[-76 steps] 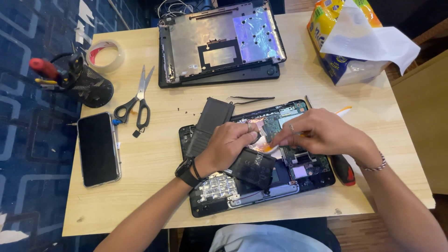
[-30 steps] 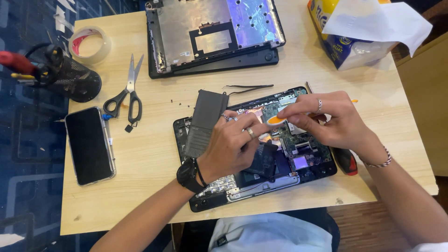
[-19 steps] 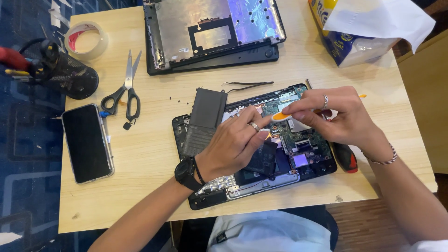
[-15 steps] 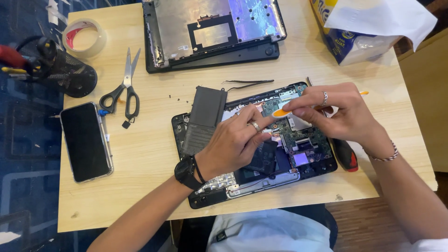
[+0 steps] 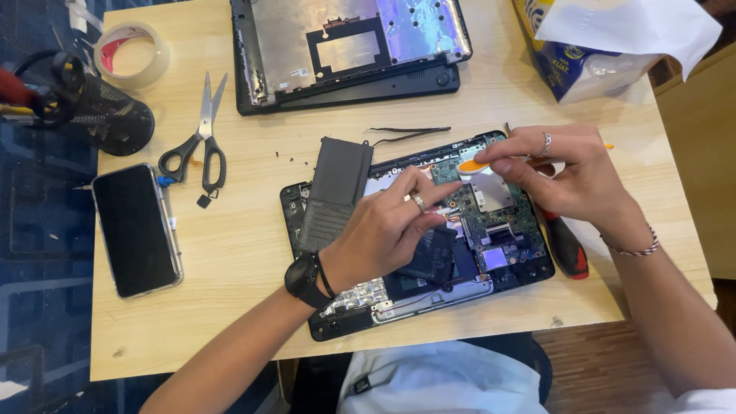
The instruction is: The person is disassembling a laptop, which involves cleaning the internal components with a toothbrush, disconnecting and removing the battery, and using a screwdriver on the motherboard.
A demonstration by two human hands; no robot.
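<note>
Opened laptop [image 5: 429, 253]: beneath both our hands; left hand [image 5: 383, 230] loosely curled on it, right hand [image 5: 563, 172] pinching orange pry tool [image 5: 473, 165].

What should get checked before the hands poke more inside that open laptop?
1. Left hand steadying the black opened laptop base: ok.
2. Right hand gripping the small orange flat pry tool: ok.
3. Pry tip on the green circuit board: cannot tell.
4. Grey rectangular battery pack lifted aside: ok.
5. Tiny dark loose screws kept together: not ok, scattered.
6. Red-handled screwdriver within reach: ok.
</note>
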